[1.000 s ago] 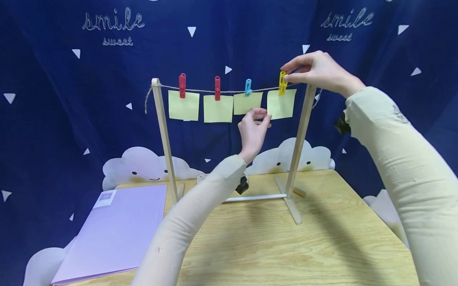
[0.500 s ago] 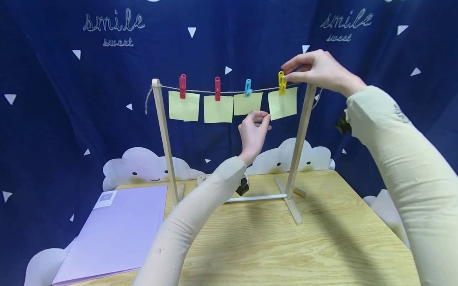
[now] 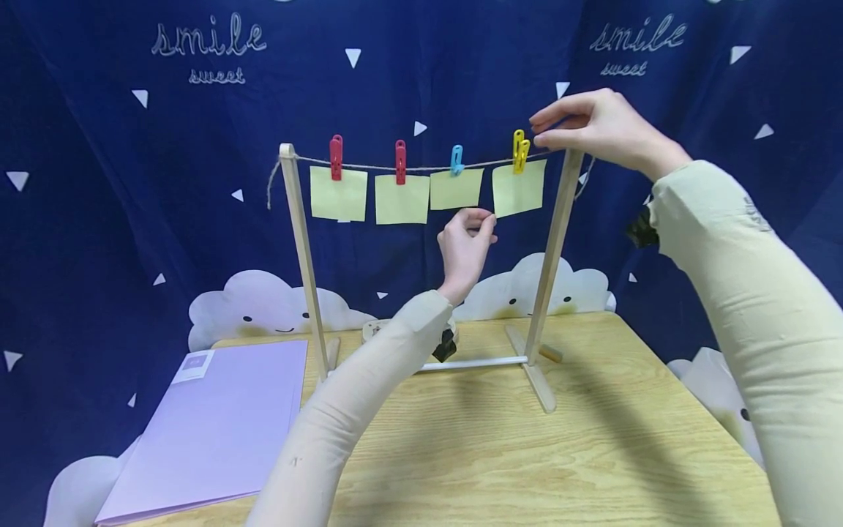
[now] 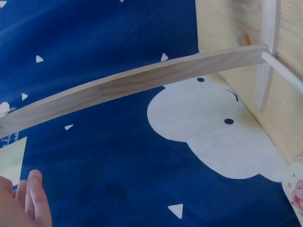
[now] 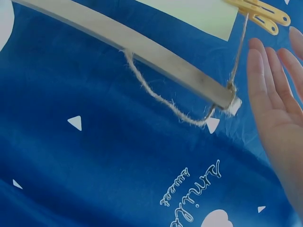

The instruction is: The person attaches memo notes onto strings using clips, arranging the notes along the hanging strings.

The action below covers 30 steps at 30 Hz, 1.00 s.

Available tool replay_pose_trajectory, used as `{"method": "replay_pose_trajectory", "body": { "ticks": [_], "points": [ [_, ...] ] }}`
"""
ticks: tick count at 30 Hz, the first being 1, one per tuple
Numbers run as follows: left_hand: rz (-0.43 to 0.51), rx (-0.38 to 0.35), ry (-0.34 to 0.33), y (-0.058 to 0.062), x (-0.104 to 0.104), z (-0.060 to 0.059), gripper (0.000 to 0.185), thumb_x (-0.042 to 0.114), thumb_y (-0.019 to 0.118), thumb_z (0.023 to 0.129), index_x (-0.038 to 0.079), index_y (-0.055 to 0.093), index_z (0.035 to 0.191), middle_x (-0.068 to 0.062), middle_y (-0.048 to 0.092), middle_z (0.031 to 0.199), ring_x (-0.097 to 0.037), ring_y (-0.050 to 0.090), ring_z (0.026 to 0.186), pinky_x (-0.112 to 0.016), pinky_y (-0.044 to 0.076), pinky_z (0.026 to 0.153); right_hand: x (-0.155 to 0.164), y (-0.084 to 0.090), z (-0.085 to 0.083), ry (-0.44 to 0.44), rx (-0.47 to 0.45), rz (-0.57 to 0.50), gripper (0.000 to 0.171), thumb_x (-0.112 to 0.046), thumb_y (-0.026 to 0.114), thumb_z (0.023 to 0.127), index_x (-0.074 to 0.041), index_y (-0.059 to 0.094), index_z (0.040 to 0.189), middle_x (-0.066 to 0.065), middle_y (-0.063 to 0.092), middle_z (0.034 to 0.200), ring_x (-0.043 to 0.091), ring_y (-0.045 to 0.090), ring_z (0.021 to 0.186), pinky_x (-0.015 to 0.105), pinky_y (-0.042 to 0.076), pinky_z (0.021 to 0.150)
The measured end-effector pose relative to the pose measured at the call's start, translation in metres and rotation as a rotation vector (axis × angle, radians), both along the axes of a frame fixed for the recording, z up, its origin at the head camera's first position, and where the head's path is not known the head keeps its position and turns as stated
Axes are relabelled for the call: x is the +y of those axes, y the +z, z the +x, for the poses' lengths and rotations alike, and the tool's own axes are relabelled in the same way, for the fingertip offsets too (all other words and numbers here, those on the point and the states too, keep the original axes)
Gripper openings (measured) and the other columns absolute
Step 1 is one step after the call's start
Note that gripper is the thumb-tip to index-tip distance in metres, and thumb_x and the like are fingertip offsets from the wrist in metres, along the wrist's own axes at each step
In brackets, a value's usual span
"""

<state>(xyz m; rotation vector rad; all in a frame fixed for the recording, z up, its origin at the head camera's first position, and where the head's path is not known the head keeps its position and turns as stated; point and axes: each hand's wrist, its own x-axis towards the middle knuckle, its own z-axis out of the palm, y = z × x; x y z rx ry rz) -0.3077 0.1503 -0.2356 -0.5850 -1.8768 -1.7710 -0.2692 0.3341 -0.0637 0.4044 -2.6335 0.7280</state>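
Observation:
Four would exceed the count, so several pale yellow sticky notes hang from a twine line (image 3: 369,167). My left hand (image 3: 464,245) pinches the lower left corner of the rightmost sticky note (image 3: 519,192) between thumb and index finger. A yellow clothespin (image 3: 520,151) clips that note to the line. Just right of the clothespin is my right hand (image 3: 602,132), its fingers apart and holding nothing. In the right wrist view a gap shows between the fingers and the yellow clothespin (image 5: 262,14).
Two red clothespins and a blue clothespin (image 3: 457,159) hold the other notes. The wooden frame's right post (image 3: 555,249) stands below my right hand. A purple folder (image 3: 211,432) lies at the table's left; a small wooden piece (image 3: 550,354) lies behind the frame's right foot.
My right hand has let go of the yellow clothespin and moved slightly right. The clothespin stays on the line with the note. My left hand has dropped slightly, still at the note's corner.

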Motion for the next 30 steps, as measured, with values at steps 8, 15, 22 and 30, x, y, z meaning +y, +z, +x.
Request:
{"method": "replay_pose_trajectory", "body": {
  "ticks": [8, 15, 22, 30],
  "points": [
    [-0.012, 0.014, 0.001, -0.009, -0.013, -0.003, 0.016, 0.017, 0.067, 0.095, 0.003, 0.070, 0.101, -0.013, 0.077, 0.095, -0.022, 0.076, 0.072, -0.019, 0.057, 0.063, 0.012, -0.012, 0.009, 0.049, 0.023, -0.087, 0.043, -0.035, 0.070, 0.092, -0.013, 0.065, 0.129, -0.010, 0.068, 0.119, -0.002, 0.065, 0.095, 0.007, 0.048, 0.094],
    [-0.043, -0.007, -0.005, -0.029, -0.039, -0.001, 0.016, 0.016, 0.068, 0.094, 0.003, 0.070, 0.102, -0.014, 0.077, 0.095, -0.023, 0.076, 0.074, -0.019, 0.059, 0.065, 0.032, -0.043, 0.019, 0.112, -0.019, -0.182, 0.039, -0.027, 0.069, 0.094, -0.010, 0.065, 0.128, -0.017, 0.070, 0.111, -0.004, 0.068, 0.094, 0.002, 0.047, 0.086],
    [-0.061, -0.057, -0.004, -0.060, -0.078, 0.001, 0.015, 0.014, 0.070, 0.092, 0.002, 0.070, 0.101, -0.016, 0.077, 0.092, -0.027, 0.076, 0.075, -0.023, 0.060, 0.067, 0.057, -0.104, 0.032, 0.099, -0.073, -0.205, 0.039, -0.025, 0.067, 0.095, -0.005, 0.063, 0.129, -0.020, 0.073, 0.105, -0.006, 0.069, 0.093, 0.003, 0.049, 0.082],
    [-0.081, -0.139, 0.000, -0.097, -0.119, 0.004, 0.015, 0.015, 0.072, 0.091, 0.003, 0.071, 0.099, -0.019, 0.076, 0.093, -0.033, 0.075, 0.075, -0.015, 0.054, 0.060, 0.073, -0.184, 0.047, 0.024, -0.139, -0.163, 0.034, -0.028, 0.066, 0.096, -0.011, 0.067, 0.125, -0.018, 0.074, 0.106, -0.008, 0.068, 0.091, 0.010, 0.050, 0.075]
  ]
}}
